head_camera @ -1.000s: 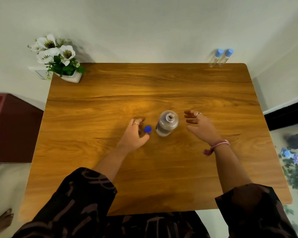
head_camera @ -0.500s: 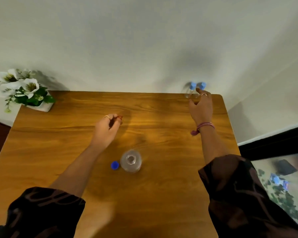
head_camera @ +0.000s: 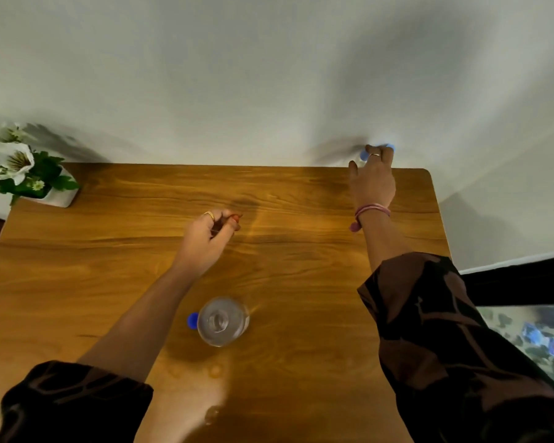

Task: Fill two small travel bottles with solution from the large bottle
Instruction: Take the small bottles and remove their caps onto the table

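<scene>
The large clear bottle (head_camera: 223, 321) stands upright and uncapped on the near middle of the wooden table (head_camera: 301, 378), seen from above. Its dark blue cap (head_camera: 192, 320) lies on the table, touching the bottle's left side. Two small travel bottles with light blue caps (head_camera: 363, 155) stand at the table's far right corner against the wall, mostly hidden by my right hand (head_camera: 373, 182), whose fingers curl over and around them. My left hand (head_camera: 210, 239) hovers over the table's middle, fingers curled in with nothing visible in them.
A white pot of white flowers (head_camera: 29, 177) sits at the far left corner. The white wall runs right behind the table's far edge. Beyond the right edge is a patterned floor (head_camera: 531, 340).
The view has moved closer and forward. My right hand went from beside the large bottle to the far right corner and closed over the small bottles. My left hand left the blue cap and moved forward.
</scene>
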Action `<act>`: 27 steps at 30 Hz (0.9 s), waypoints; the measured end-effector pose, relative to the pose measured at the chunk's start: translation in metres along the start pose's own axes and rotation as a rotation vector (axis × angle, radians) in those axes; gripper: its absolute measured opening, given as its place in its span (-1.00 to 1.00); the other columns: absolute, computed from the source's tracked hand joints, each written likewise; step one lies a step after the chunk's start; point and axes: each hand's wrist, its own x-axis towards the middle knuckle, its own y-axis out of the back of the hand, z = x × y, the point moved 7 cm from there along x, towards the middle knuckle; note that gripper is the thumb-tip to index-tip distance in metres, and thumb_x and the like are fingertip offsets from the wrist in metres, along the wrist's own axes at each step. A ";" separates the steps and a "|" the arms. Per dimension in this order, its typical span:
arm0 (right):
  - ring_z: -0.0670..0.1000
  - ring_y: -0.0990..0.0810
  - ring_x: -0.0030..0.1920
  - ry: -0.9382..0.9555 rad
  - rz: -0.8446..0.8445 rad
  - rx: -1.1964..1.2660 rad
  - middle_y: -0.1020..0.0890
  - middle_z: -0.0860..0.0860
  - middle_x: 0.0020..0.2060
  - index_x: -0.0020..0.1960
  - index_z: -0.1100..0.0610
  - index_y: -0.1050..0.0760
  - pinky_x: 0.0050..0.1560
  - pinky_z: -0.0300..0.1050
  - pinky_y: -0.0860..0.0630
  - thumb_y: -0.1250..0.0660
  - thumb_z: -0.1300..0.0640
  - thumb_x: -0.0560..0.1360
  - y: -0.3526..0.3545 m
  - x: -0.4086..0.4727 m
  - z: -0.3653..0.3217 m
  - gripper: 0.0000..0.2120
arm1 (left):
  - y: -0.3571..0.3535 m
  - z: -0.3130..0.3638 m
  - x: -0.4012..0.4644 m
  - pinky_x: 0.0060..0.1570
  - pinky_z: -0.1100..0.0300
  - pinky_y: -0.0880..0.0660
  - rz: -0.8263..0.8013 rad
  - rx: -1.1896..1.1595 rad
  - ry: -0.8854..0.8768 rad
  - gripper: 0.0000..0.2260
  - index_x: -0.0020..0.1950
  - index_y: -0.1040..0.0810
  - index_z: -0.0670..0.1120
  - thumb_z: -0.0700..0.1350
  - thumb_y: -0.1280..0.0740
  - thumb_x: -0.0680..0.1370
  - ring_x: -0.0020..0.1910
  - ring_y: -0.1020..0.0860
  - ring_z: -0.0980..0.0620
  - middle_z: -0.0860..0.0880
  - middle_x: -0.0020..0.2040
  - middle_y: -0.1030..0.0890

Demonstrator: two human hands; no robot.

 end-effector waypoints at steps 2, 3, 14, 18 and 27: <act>0.17 -0.57 0.12 0.028 0.025 -0.009 -0.32 0.07 0.37 0.30 0.19 -0.42 0.13 0.04 -0.56 -0.31 0.05 0.53 0.001 0.004 0.001 -0.61 | -0.001 0.001 0.001 -0.25 0.03 -0.45 0.001 -0.003 0.005 -0.88 -0.08 -0.56 0.02 -0.15 -0.28 0.60 -0.21 -0.57 -0.10 -0.12 -0.17 -0.64; 0.17 -0.56 0.15 0.044 0.028 -0.010 -0.34 0.08 0.36 0.29 0.19 -0.43 0.15 0.05 -0.55 -0.33 0.05 0.52 0.000 0.005 0.000 -0.61 | -0.002 0.002 0.001 -0.21 -0.01 -0.47 0.000 -0.003 0.004 -0.89 -0.07 -0.57 0.01 -0.15 -0.28 0.60 -0.18 -0.58 -0.12 -0.14 -0.16 -0.65; 0.11 -0.64 0.00 0.020 0.002 0.147 -0.62 0.11 0.07 0.13 0.14 -0.51 0.03 -0.06 -0.55 -0.36 0.13 0.51 0.011 0.011 -0.010 -0.78 | 0.013 0.011 -0.012 -0.21 0.19 -0.45 0.038 0.034 -0.023 -0.90 0.04 -0.60 -0.09 -0.13 -0.31 0.59 -0.13 -0.58 -0.06 -0.08 -0.11 -0.64; -0.05 -0.62 -0.11 0.149 -0.128 0.378 -0.63 -0.02 0.03 0.17 0.12 -0.52 0.01 -0.24 -0.52 -0.45 0.10 0.43 0.027 -0.025 -0.055 -0.66 | 0.023 0.023 -0.019 -0.07 0.12 -0.54 0.099 0.021 -0.062 -0.88 0.08 -0.59 -0.03 -0.11 -0.38 0.55 -0.04 -0.59 0.01 -0.03 -0.03 -0.64; -0.14 -0.62 -0.24 0.528 -0.460 0.500 -0.66 -0.06 -0.10 0.03 0.10 -0.63 -0.17 -0.39 -0.52 -0.53 0.07 0.34 0.086 -0.157 -0.189 -0.71 | 0.070 0.053 -0.056 0.15 0.26 -0.46 0.157 0.035 -0.158 -0.38 0.31 -0.49 -0.11 0.11 -0.52 0.34 0.19 -0.51 0.11 0.00 0.20 -0.57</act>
